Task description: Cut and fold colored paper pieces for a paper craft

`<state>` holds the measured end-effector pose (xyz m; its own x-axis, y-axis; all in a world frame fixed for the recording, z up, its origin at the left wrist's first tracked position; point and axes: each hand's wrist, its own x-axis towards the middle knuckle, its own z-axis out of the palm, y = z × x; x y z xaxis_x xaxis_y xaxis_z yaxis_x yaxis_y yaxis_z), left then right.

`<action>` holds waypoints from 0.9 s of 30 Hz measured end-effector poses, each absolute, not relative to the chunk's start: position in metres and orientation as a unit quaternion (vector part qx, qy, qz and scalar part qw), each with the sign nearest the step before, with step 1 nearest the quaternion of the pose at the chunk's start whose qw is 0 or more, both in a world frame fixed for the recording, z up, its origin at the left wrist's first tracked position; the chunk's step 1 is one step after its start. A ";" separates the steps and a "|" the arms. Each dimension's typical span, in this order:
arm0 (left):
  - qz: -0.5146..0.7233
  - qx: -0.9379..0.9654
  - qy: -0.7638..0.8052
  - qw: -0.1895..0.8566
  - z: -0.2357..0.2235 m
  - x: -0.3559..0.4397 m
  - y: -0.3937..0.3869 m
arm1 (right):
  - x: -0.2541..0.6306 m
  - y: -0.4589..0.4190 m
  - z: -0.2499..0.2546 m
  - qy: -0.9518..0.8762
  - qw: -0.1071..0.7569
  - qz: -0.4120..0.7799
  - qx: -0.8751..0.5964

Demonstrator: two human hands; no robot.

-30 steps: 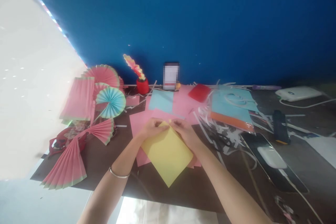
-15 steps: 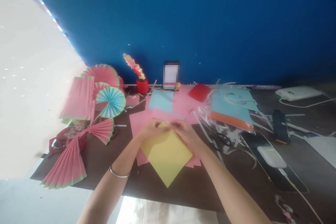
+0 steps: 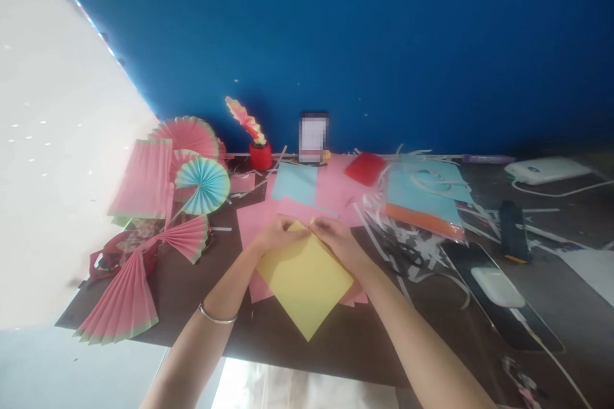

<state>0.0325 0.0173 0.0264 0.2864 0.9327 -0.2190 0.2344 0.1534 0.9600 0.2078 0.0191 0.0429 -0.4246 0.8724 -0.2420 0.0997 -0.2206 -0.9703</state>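
A yellow sheet of paper (image 3: pixel 307 287) lies turned like a diamond, one corner pointing toward me. At its far corner my left hand (image 3: pixel 279 234) grips the edge from the left, fingers closed. My right hand (image 3: pixel 334 238) pinches the same corner area from the right, close to the left hand. The fingertips are partly hidden, so the exact fold there is hard to make out. Beneath the yellow paper are pink sheets (image 3: pixel 252 223), and a light blue sheet (image 3: pixel 295 183) lies just beyond.
Pleated pink paper fans (image 3: pixel 125 307) and a blue pleated fan (image 3: pixel 201 186) are at left. A red pot (image 3: pixel 260 156) stands near the blue wall. White paper strips (image 3: pixel 426 249), an orange packet (image 3: pixel 422 222), a phone (image 3: pixel 522 326) and a white case (image 3: pixel 497 287) lie at right.
Both hands keep their hold on the yellow paper. Its near corner has shifted very slightly to the right, and the fingertips at the far corner have moved a little.
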 end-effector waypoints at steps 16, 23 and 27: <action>0.288 0.595 0.513 0.547 0.027 0.031 0.017 | 0.211 0.020 0.044 -0.595 0.284 0.609 -0.441; 0.301 0.583 0.518 0.549 0.024 0.029 0.018 | 0.211 0.021 0.041 -0.562 0.297 0.637 -0.437; 0.296 0.578 0.523 0.551 0.025 0.028 0.017 | 0.211 0.020 0.043 -0.539 0.294 0.660 -0.433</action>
